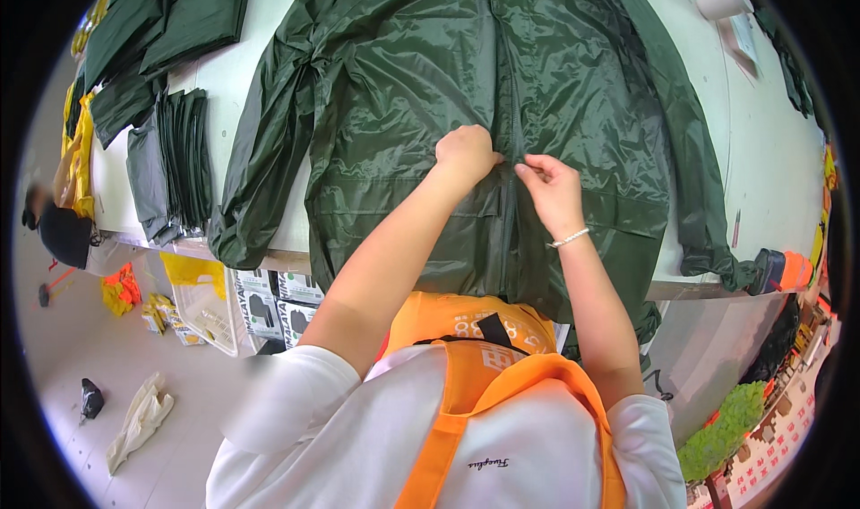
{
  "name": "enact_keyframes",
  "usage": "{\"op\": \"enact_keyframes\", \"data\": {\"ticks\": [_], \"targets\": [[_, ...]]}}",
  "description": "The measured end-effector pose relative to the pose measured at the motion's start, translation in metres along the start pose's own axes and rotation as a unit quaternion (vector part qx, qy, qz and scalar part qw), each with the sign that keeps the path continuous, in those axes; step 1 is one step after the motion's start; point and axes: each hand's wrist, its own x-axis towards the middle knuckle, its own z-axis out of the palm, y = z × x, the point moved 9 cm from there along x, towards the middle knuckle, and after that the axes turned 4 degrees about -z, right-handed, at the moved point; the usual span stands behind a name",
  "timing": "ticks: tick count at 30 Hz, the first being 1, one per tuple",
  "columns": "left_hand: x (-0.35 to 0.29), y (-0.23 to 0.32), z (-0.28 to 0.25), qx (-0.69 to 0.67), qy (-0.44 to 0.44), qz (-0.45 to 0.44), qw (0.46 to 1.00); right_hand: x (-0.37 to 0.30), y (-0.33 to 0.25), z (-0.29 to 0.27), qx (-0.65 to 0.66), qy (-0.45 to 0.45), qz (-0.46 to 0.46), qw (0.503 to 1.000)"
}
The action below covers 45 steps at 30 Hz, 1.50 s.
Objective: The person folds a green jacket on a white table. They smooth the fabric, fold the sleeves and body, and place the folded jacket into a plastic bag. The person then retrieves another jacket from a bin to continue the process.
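Observation:
A dark green rain jacket (412, 88) lies spread front up on the table, its sleeves out to both sides. My left hand (465, 157) is closed at the jacket's front placket, thumb and fingertips gripping the fabric beside the centre line. Just to the right, my right hand (553, 189) holds thumb and forefinger close together in a pinch over the front opening (508, 182). Whatever is between those fingertips is too small to make out. The jacket's lower hem hangs over the near table edge against my orange apron (466, 321).
Folded dark green garments (184, 164) are stacked on the pale table (235, 79) at the left. A white roll (724, 4) lies at the far right. An orange and dark object (784, 271) sits by the right sleeve cuff. Below left stands a white basket (210, 316); another person (63, 231) is beyond.

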Motion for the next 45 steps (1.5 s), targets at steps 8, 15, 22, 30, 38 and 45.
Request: {"op": "enact_keyframes", "data": {"ticks": [8,15,22,30,38,45], "targets": [[-0.008,-0.025,0.026,-0.467,-0.173,0.056,0.865,0.004,0.0,0.017,-0.139,0.015,-0.047,0.989],[-0.01,-0.023,0.027,-0.495,-0.166,0.089,0.848,-0.003,-0.002,0.028,-0.046,0.039,-0.044,0.997],[-0.008,-0.022,0.025,-0.487,-0.153,0.082,0.856,0.001,0.015,0.039,0.006,-0.001,-0.015,1.0],[-0.019,-0.023,0.013,-0.53,-0.011,0.091,0.843,0.016,0.027,0.042,-0.031,-0.052,0.049,0.997],[-0.084,0.007,-0.03,-0.204,0.33,0.251,0.887,-0.06,-0.011,-0.002,-0.167,0.038,-0.124,0.977],[-0.089,0.031,-0.001,-0.1,0.283,0.404,0.864,-0.088,-0.022,0.012,-0.287,0.011,-0.234,0.929]]}}
